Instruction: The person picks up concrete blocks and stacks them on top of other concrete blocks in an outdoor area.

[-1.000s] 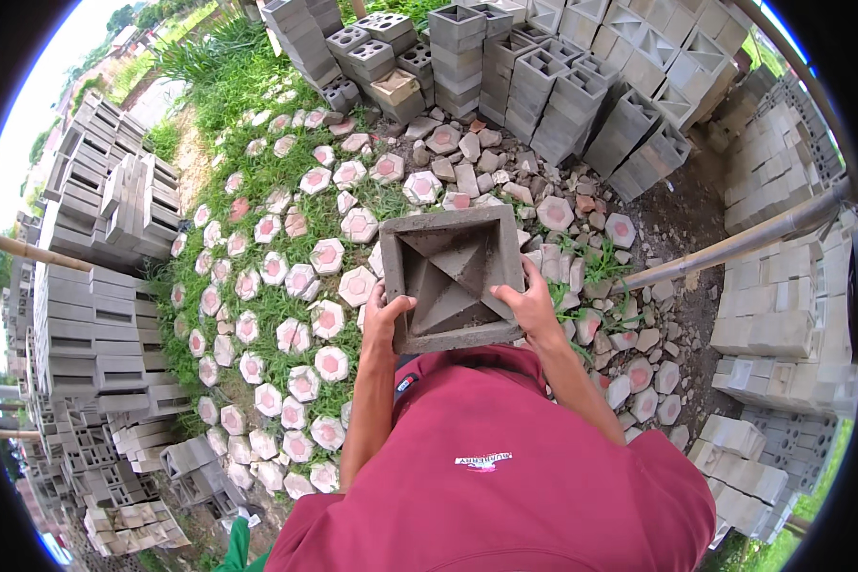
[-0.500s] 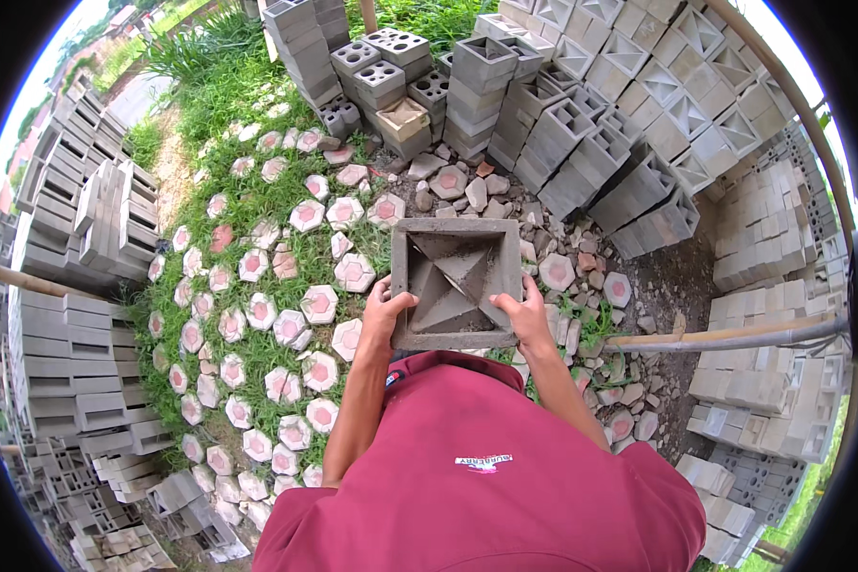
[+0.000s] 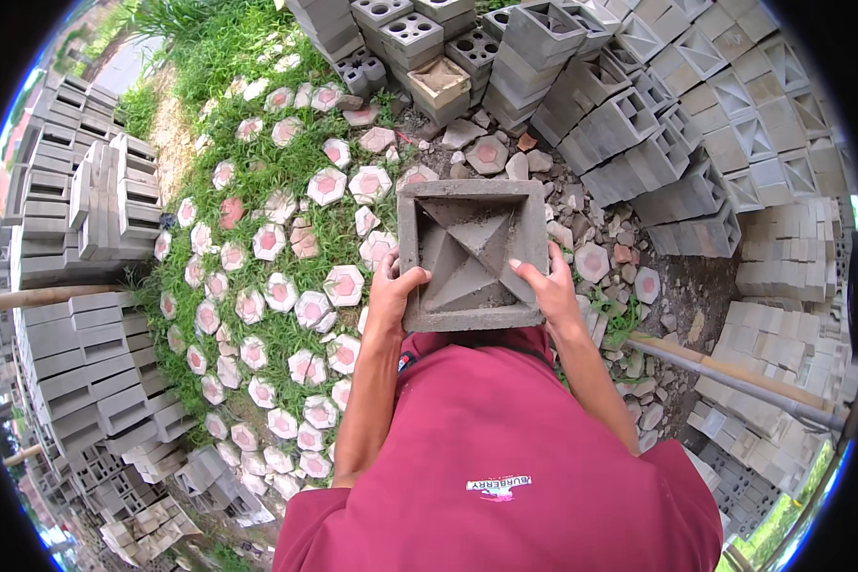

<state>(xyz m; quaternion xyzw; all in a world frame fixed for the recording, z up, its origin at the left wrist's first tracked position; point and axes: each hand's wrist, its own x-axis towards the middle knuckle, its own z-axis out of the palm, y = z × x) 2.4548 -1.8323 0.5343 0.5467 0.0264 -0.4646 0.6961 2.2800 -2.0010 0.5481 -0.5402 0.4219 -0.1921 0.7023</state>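
Here | hands – L [image 3: 389, 294] + R [image 3: 557, 286] – pinching conc. block [image 3: 471, 252] by opp. sides | thumbs [image 3: 412, 279] atop | arms [image 3: 372, 386] fwd

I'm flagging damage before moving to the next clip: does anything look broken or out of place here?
Yes: broken rubble lies scattered beside mostly whole hexagonal pavers, ahead and right of the held concrete block, so it looks damaged. One tan-topped block stands out among grey stacks. The held block shows no clear break.
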